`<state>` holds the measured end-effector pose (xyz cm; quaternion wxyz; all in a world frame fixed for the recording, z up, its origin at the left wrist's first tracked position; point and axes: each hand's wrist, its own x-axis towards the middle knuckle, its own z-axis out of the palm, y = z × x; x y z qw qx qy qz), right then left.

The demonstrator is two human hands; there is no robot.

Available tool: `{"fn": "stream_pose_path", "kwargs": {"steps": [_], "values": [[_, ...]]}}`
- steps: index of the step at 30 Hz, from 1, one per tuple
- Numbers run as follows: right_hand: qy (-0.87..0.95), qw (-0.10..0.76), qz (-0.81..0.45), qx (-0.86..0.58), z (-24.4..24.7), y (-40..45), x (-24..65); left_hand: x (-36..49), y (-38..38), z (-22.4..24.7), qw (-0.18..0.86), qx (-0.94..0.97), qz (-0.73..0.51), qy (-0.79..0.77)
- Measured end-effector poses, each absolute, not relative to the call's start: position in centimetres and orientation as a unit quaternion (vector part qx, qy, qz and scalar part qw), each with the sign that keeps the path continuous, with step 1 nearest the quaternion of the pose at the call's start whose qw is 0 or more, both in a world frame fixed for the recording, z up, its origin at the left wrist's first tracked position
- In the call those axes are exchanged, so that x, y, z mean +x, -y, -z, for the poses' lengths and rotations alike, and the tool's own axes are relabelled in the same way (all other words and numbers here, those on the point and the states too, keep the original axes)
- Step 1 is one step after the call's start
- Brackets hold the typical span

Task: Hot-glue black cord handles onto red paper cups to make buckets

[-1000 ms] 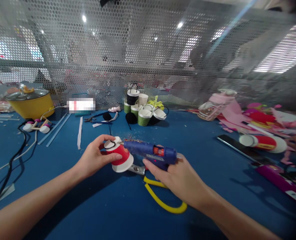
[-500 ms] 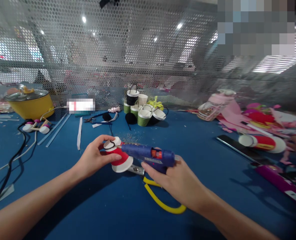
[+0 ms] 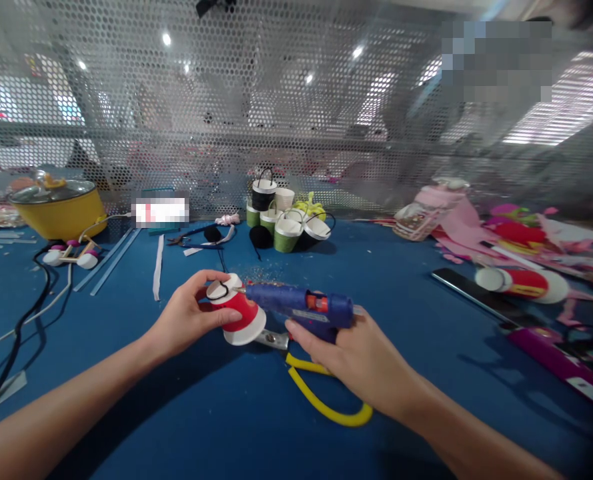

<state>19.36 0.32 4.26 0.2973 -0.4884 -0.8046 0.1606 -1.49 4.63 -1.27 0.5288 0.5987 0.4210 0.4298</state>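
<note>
Left hand (image 3: 196, 310): it was gripping the red-and-white paper cup (image 3: 241, 315), with the thumb on the near side and the fingers behind; the cup was held base up and a little tilted, in front of the person; whether its rim touched the blue table (image 3: 216, 420), I could not tell.
Black cord (image 3: 225, 288): it lay curved upon the white base of the cup.
Right hand (image 3: 353, 350): it was wrapped around the blue hot glue gun (image 3: 276, 300); the trigger was hidden, so I could not tell if it was pressed.
Nozzle (image 3: 241, 290): it pointed left, to the edge of the base near the cord; in the last half second it had drawn back slightly to the right, while the cup had kept its place; in my judgement, the gluing of the cord was continuing at this same spot.
Scissors (image 3: 343, 419): they lay just below the gun, partly covered.
Paper-cup buckets (image 3: 287, 241): these stood grouped farther back.
</note>
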Motion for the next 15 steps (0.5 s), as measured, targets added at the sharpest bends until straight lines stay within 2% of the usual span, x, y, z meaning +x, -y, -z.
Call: {"fn": "stream_pose_path", "kwargs": {"steps": [9,15], "values": [[0.781,0.293,-0.218,-0.506,-3.43,-0.34,19.46,-1.47,-4.64,1.13,0.531,0.596,-0.429,-0.423],[0.769,0.288,-0.209,-0.531,-3.80,-0.27,19.59,-1.49,-4.56,1.20,0.532,0.600,-0.428,-0.417]]}}
